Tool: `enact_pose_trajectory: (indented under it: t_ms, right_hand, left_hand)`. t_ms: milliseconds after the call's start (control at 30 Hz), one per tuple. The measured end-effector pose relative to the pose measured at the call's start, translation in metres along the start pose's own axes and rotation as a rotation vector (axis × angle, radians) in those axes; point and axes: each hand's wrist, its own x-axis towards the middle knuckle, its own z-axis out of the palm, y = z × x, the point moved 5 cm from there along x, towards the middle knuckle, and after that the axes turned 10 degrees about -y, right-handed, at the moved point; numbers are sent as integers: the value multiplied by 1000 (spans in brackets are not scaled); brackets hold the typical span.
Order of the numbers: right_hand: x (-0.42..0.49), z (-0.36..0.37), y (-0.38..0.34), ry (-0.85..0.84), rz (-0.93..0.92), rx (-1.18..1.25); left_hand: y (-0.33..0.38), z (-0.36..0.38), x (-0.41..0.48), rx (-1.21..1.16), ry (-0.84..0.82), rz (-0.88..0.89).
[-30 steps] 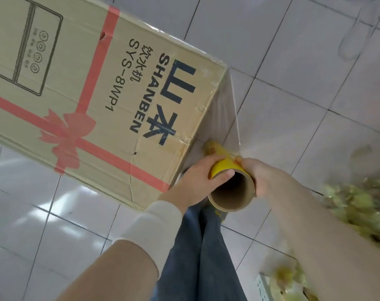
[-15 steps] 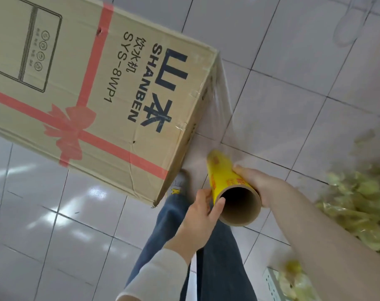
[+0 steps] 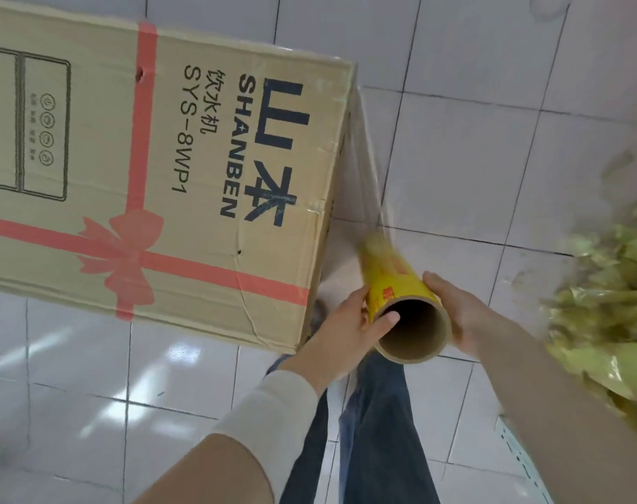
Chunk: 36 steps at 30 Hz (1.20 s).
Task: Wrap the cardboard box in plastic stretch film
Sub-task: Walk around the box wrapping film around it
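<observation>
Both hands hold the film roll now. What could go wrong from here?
The stretched film runs taut from the corner of the cardboard box to the film roll; it may tear there. The left hand and right hand grip only the roll's near end, so it might slip. The yellow-green pile lies close on the right; film or feet could catch it.

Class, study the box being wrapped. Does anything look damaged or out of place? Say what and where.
The box is battered: creases mark its lower right corner, and a small hole pierces the red stripe. A blurred yellow-green heap lies on the floor at right.
</observation>
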Motion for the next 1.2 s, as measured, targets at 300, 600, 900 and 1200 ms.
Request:
enact_pose_trajectory:
  t_ms: [300,600,900,1200]
  right_hand:
    - [5,40,48,-98,42,111]
    - [12,44,61,-120,51,-32]
    - [8,48,105,-242,50,150]
    - [15,67,114,-114,93,-75]
  left_hand:
    - [-52,28,-31,-204,61,-112]
    - [-33,10,-22,259,3,19]
    - [-87,55,-50,-21,279,5]
    - [-89,41,-65,35,10,-12]
